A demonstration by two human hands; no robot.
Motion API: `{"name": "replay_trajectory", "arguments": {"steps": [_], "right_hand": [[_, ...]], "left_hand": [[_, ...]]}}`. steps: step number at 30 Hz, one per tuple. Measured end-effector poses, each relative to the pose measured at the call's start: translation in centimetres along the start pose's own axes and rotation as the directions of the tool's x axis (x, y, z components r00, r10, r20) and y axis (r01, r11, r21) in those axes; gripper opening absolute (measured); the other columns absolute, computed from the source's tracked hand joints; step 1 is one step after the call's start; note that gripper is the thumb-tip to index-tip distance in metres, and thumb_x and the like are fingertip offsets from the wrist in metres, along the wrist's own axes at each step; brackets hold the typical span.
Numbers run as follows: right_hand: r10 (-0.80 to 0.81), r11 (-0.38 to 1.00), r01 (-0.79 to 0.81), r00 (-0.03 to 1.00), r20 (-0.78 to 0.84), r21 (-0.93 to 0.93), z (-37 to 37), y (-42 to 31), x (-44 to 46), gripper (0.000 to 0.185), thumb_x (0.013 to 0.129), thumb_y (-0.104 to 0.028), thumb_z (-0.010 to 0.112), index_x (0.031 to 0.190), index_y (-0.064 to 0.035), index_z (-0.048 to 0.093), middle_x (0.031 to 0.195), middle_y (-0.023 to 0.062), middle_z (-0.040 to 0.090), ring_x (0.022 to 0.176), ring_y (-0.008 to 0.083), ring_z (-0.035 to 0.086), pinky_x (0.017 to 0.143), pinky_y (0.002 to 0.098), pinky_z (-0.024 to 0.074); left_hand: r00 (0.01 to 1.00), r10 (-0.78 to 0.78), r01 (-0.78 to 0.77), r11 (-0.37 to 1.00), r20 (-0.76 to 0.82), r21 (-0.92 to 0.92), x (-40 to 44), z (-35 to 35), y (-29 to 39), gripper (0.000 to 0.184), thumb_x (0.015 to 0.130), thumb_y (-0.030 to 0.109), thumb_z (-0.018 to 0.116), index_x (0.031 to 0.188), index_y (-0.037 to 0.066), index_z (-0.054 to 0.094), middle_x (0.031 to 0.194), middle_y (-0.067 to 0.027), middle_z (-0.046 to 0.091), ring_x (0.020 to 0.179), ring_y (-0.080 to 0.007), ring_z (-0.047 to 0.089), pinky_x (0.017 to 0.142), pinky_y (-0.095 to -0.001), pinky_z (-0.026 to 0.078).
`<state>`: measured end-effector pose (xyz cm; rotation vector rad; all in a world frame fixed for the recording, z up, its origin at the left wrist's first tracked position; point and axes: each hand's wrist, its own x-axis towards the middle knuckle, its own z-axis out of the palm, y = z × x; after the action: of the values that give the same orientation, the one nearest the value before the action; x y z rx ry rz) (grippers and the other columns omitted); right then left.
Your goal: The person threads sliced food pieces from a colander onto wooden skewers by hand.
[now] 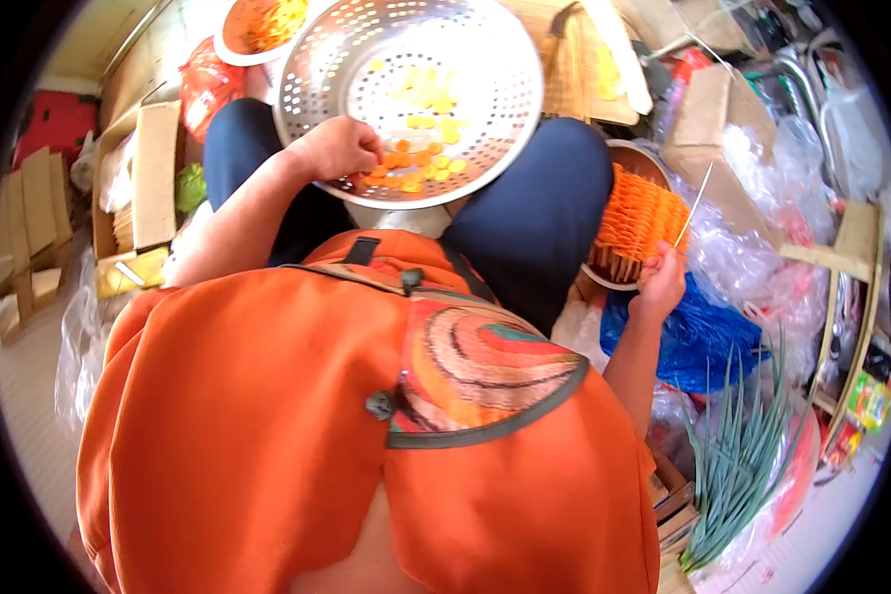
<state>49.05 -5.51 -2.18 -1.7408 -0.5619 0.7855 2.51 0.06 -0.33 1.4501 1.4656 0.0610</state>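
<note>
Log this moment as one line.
left hand: at round orange slices in perforated metal colander | right hand: holding thin pale stick by stacked orange pieces | blue plastic bag: nearby

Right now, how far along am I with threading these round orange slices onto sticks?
Probably partway. Done: a dense orange batch of threaded slices by your right knee. In hand: your right hand holds a thin pale stick, its visible length bare; your left is at the loose orange slices. Left: those and the yellow slices in the silver perforated metal colander.
</note>
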Motion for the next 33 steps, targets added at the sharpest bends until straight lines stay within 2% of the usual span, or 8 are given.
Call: {"name": "replay_trajectory", "arguments": {"steps": [6,10,14,15,18,26,30,33], "right_hand": [[-0.211,0.965,0.124,0.891,0.402,0.232,7.4,-5.9,-6.3,0.022,0.088,-0.013,0.047,0.093,0.0016,0.063,0.067,0.0027,0.051,0.045,0.004,0.036,0.039,0.0165,0.025],[-0.191,0.97,0.026,0.7,0.688,0.243,11.8,-6.8,-10.6,0.018,0.09,-0.005,0.048,0.097,0.0015,0.062,0.071,0.0034,0.054,0.049,0.0045,0.043,0.044,0.0177,0.0334],[-0.093,0.952,-0.192,0.563,0.821,0.239,15.3,-5.9,-12.7,0.016,0.09,-0.006,0.051,0.101,0.0037,0.059,0.074,0.0061,0.058,0.052,0.0085,0.051,0.047,0.0203,0.0394],[-0.06,0.937,-0.26,0.539,0.84,0.233,16.0,-5.5,-13.2,0.016,0.09,-0.006,0.051,0.101,0.0041,0.058,0.074,0.0069,0.059,0.053,0.0098,0.053,0.047,0.0208,0.0411],[0.034,0.874,-0.457,0.403,0.915,0.168,17.4,-3.6,-13.1,0.017,0.09,-0.007,0.052,0.103,0.0034,0.057,0.075,0.008,0.06,0.056,0.013,0.059,0.047,0.0209,0.0445],[0.131,0.918,-0.397,0.316,0.94,0.005,17.6,-3.6,-13.7,0.016,0.089,-0.009,0.054,0.099,0.0016,0.059,0.073,0.0063,0.06,0.052,0.0109,0.057,0.045,0.0201,0.0442],[0.141,0.94,-0.342,0.332,0.933,-0.02,17.8,-3.5,-14.0,0.016,0.088,-0.009,0.055,0.099,0.0011,0.06,0.071,0.0057,0.059,0.051,0.0103,0.057,0.045,0.0198,0.0443],[0.158,0.95,-0.308,0.328,0.931,-0.053,17.8,-3.5,-14.1,0.017,0.089,-0.01,0.053,0.1,0.0015,0.059,0.072,0.0057,0.059,0.052,0.0105,0.057,0.046,0.0204,0.0442]], "left_hand": [[0.999,-0.032,0.031,0.999,-0.044,-0.023,-0.2,-0.1,-0.3,0.017,0.074,0.008,0.059,0.087,0.0,0.064,0.068,-0.0057,0.063,0.057,-0.0116,0.06,0.054,-0.0256,0.05],[0.988,-0.051,0.043,0.998,-0.145,-0.053,0.6,0.1,-1.3,0.016,0.076,0.011,0.06,0.09,0.004,0.065,0.074,-0.0076,0.066,0.06,-0.0138,0.064,0.058,-0.0283,0.051],[0.985,-0.035,0.048,0.996,-0.171,0.069,1.2,0.2,0.0,0.02,0.079,0.013,0.061,0.096,0.003,0.064,0.08,-0.0084,0.066,0.064,-0.0157,0.063,0.062,-0.0284,0.052],[0.969,0.119,-0.056,0.959,-0.215,0.278,2.0,0.6,-0.9,0.026,0.077,0.019,0.063,0.099,0.004,0.064,0.085,-0.0114,0.067,0.076,-0.0221,0.065,0.072,-0.0314,0.051],[0.993,0.06,-0.016,0.928,-0.105,0.373,2.9,1.4,-0.6,0.029,0.076,0.022,0.064,0.1,0.006,0.065,0.089,-0.013,0.067,0.087,-0.0267,0.063,0.08,-0.0337,0.048],[0.994,-0.008,0.053,0.911,-0.111,0.408,3.3,1.8,-0.1,0.025,0.075,0.021,0.065,0.096,0.007,0.064,0.089,-0.0128,0.066,0.086,-0.028,0.063,0.079,-0.035,0.049],[0.969,-0.042,0.118,0.945,-0.243,0.306,3.2,0.9,-0.3,0.027,0.073,0.026,0.066,0.091,0.006,0.066,0.088,-0.0137,0.067,0.085,-0.0282,0.064,0.077,-0.0352,0.05],[0.982,-0.163,0.185,0.794,-0.091,0.579,2.3,0.4,0.9,0.04,0.064,0.041,0.068,0.083,0.006,0.069,0.083,-0.0143,0.067,0.083,-0.0284,0.064,0.076,-0.0354,0.05]]}}
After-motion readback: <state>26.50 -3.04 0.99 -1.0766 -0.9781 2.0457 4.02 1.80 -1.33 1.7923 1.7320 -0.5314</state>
